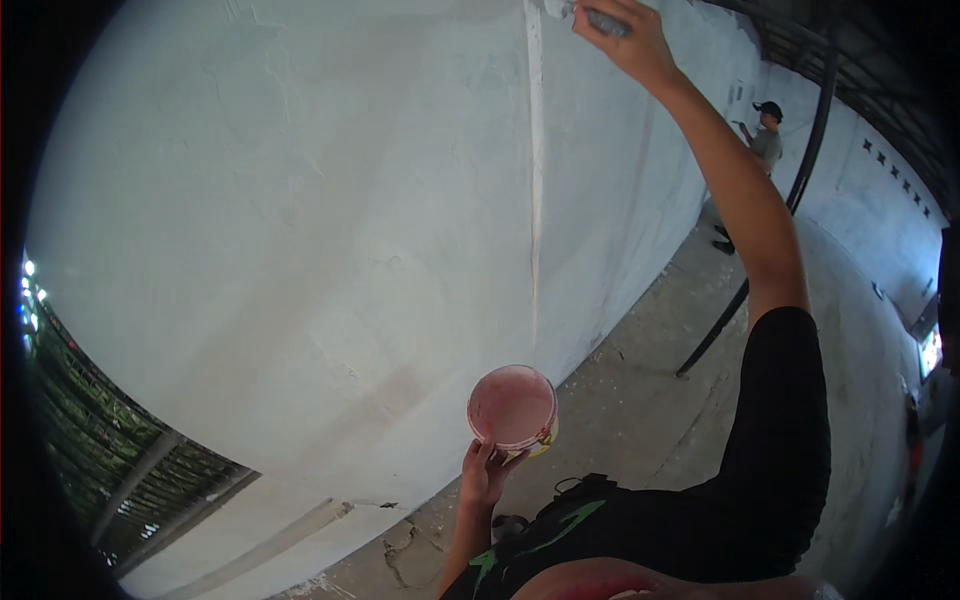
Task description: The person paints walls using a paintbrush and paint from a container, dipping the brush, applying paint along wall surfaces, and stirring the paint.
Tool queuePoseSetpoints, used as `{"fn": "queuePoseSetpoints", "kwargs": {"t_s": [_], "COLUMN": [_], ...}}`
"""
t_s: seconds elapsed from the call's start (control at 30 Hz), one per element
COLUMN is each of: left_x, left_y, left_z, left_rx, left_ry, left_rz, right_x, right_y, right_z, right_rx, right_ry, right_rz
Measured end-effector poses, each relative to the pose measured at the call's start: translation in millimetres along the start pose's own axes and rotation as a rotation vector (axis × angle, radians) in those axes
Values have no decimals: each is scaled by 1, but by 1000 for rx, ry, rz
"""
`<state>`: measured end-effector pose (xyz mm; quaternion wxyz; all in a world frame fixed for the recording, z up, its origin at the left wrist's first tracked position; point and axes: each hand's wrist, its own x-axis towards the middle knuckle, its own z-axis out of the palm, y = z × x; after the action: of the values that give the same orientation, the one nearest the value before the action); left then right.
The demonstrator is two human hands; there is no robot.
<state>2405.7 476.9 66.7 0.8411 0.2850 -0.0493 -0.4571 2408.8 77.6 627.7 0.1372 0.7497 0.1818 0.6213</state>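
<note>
Left hand point(487, 470) low, near the wall's point(300, 230) bottom edge, fingers curled up around the base of a small bucket point(513, 407). Bucket upright, pinkish inside, close to the wall but not touching as far as can be told. Right hand point(622, 35) raised high to the wall's top edge, arm straight, fingers closed around a grey tool point(603, 20) held against the wall beside a vertical ridge point(535, 170); the tool's end is cut off by the frame, kind unclear. Concrete floor point(640, 400) runs along the wall's foot. A dark pole point(790, 200) leans beyond the arm. Another person point(765, 135) stands at the wall's far end, hand on it.
</note>
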Motion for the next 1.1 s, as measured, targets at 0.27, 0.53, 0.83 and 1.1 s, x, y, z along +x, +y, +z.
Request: {"fn": "queuePoseSetpoints", "kwargs": {"t_s": [0.27,0.53,0.83,1.1], "left_x": [4,10,22,20], "left_y": [22,37,21,24], "left_z": [-22,-17,-51,-47], "left_rx": [45,-17,-8,-21], "left_ry": [-29,9,-77,-105], "left_rz": [-129,-228,-236,-268], "right_x": [40,-8,17,30], "right_y": [-12,-22,-23,-50], "right_z": [-15,-9,1,-4], "right_rx": [-65,-138,-125,-126], "right_ry": [84,-103,-44,-27], "right_rz": [-95,-82,-45,4]}}
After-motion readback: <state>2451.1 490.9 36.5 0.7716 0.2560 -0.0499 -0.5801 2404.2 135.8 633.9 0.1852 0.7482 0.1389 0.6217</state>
